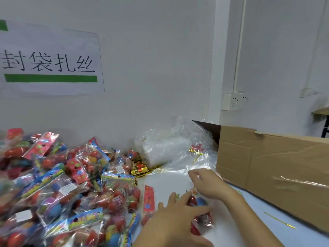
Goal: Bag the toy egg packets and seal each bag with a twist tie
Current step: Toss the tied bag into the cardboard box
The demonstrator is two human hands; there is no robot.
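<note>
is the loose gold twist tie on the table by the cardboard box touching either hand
Apart. The head view shows the twist tie lying alone, with bare table between it and the right hand and the left hand.

I see the heap of toy egg packets [58, 184]: clear wrap over red, blue and green eggs, header cards pink with flower spots or blue with yellow print. Just right of the heap, a bundle of twist ties [139, 169], gold with red and black. Beyond that, clear bags [170, 148], glossy, colourless. Right of the heap, a plain brown cardboard box [277, 168]. Above the heap, a white sign [51, 63] with black characters and a green bar. One gold tie [279, 220] lies on the white table [249, 220].
</note>
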